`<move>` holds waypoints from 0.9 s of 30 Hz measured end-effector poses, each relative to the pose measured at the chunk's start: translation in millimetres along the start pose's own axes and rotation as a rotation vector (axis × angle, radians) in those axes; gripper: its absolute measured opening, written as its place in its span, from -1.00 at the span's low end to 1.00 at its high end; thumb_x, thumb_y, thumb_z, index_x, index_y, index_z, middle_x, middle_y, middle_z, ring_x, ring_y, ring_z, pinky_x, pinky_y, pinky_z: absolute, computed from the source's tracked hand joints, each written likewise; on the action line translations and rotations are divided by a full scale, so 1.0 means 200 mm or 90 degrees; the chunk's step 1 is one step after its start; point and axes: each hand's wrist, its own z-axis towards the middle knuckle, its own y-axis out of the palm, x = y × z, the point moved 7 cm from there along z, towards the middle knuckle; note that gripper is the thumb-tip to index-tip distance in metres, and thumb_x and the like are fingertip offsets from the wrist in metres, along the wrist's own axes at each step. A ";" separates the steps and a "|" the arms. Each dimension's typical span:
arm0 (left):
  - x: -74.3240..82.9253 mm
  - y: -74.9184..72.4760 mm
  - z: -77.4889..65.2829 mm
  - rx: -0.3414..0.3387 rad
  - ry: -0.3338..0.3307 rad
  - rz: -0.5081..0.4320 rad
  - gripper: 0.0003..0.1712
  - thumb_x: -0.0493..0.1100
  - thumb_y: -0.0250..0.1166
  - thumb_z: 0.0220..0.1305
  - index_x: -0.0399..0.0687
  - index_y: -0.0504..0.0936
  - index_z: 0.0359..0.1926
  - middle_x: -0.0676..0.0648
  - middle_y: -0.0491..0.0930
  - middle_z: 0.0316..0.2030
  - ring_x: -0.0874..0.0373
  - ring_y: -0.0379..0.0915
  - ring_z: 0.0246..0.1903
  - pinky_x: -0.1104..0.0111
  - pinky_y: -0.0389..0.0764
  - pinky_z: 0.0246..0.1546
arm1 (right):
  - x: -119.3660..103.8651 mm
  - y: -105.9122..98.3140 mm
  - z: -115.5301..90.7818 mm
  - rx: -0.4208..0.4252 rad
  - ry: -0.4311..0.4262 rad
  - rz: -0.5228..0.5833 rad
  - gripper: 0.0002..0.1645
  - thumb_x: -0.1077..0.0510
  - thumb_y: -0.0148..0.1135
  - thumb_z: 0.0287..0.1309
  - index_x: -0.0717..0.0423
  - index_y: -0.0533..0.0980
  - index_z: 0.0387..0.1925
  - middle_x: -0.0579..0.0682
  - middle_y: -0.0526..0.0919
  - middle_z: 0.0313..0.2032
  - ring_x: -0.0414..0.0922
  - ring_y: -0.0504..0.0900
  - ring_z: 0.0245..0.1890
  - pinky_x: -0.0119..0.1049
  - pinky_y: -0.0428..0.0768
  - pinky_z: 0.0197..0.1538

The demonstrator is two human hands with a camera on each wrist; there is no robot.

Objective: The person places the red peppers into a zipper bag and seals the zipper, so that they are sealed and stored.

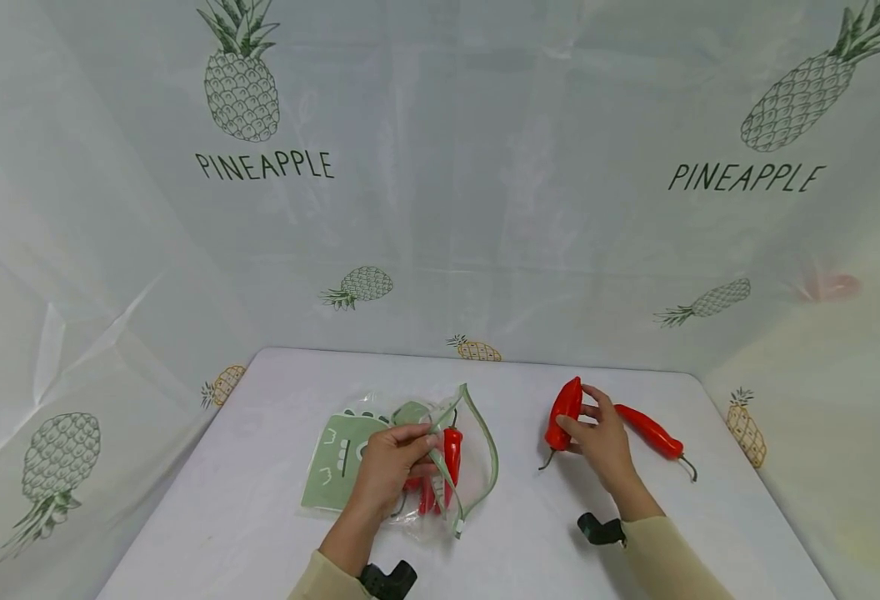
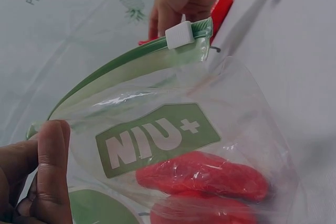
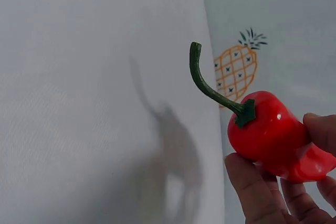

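Note:
A clear slider bag [image 1: 327, 467] with a green cartoon print lies on the left half of the table. My left hand [image 1: 389, 467] pinches the rim of its mouth, and the green-edged opening gapes toward the right. Inside are several red chili peppers [image 2: 202, 176], seen through the plastic below a NIU+ label [image 2: 157, 140]. To the right, my right hand [image 1: 607, 437] holds another red chili pepper [image 3: 270, 129] between thumb and fingers, over the table, its curved green stem [image 3: 207, 85] toward me. The pepper's far end is partly hidden by fingers in the right wrist view.
One more red chili pepper [image 1: 650, 432] lies on the white table [image 1: 515, 550], just right of my right hand. A pale sheet [image 1: 440, 208] printed with pineapples hangs behind the table and along its sides. The white slider [image 2: 179, 35] sits near one end of the bag's zip.

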 end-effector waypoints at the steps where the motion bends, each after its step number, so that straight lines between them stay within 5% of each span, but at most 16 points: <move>1: 0.00 0.00 0.00 0.001 0.000 0.000 -0.55 -0.28 0.44 0.38 -0.41 0.66 0.21 -0.15 0.75 -0.13 0.19 0.70 -0.41 0.32 0.84 -0.30 | -0.01 0.00 -0.01 0.001 -0.003 0.000 0.11 0.09 0.44 0.36 -0.09 -0.04 0.69 0.32 0.31 0.44 0.31 0.44 0.33 0.00 0.85 -0.08; 27: 0.03 0.00 0.01 0.000 0.017 0.004 -0.57 -0.31 0.41 0.39 -0.47 0.65 0.19 -0.19 0.74 -0.12 0.23 0.70 -0.41 0.32 0.84 -0.30 | -0.31 0.14 -0.17 -0.020 -0.088 0.019 -0.02 0.15 0.43 0.36 -0.10 0.12 0.64 0.28 0.44 0.35 0.24 0.59 0.19 -0.04 0.86 -0.17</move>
